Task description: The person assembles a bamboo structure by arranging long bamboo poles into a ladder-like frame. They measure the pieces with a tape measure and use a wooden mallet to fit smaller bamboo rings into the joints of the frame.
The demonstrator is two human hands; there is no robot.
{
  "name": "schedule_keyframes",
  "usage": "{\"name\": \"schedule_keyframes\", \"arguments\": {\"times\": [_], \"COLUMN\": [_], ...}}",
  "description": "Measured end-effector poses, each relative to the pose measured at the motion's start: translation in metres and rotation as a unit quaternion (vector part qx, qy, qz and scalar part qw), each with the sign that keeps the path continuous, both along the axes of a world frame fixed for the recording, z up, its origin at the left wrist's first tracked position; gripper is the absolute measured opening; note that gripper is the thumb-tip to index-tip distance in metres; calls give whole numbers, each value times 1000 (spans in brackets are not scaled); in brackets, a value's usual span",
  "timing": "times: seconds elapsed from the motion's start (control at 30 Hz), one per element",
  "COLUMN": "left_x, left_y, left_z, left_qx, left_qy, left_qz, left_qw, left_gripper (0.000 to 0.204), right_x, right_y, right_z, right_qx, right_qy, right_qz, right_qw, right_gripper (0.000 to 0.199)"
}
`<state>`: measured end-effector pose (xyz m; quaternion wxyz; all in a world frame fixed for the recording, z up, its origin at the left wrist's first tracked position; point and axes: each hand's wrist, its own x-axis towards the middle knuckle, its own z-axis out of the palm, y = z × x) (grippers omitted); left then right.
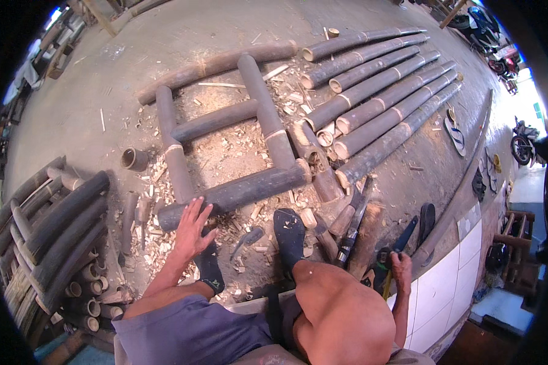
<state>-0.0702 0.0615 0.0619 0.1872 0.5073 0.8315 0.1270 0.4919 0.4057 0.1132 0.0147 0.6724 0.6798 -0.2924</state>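
I sit over a dark bamboo frame (237, 121) laid flat on the concrete floor. My left hand (192, 228) has its fingers spread and rests on the near left end of the frame's front pole (243, 190), holding nothing. My right hand (400, 264) is down at the right by the tiled ledge, closed around a tool with a blue part (406, 234) sticking up from the fist. My feet in dark socks (289, 234) are planted just in front of the frame among the chips.
A row of long bamboo poles (383, 103) lies at the upper right and a stack of shorter ones (55, 231) at the left. A short bamboo ring (134, 159), wood chips, a long blade (353, 225), sandals (455, 134) and a white tiled ledge (444, 286) surround me.
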Motion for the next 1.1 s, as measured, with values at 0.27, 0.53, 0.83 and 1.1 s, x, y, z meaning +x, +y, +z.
{"name": "schedule_keyframes", "arguments": {"times": [0.27, 0.53, 0.83, 1.1], "left_x": [-2, 14, -17, 2], "left_y": [46, 93, 24, -13], "left_z": [50, 44, 4, -9], "left_qx": [41, 52, 115, 203], "left_qy": [-265, -707, -677, -643], "left_qz": [41, 260, 342, 373], "left_qw": [963, 656, 641, 637], "left_gripper": [61, 67, 27, 26], "right_x": [-147, -364, -363, -313], "right_y": [40, -26, -52, -80], "right_z": [86, 44, -14, -55], "right_qx": [-10, -231, -401, -540], "right_qy": [547, 788, 655, 451], "right_qz": [-14, -36, -105, -7], "right_qw": [837, 570, 632, 710], "right_gripper": [54, 68, 66, 38]}}
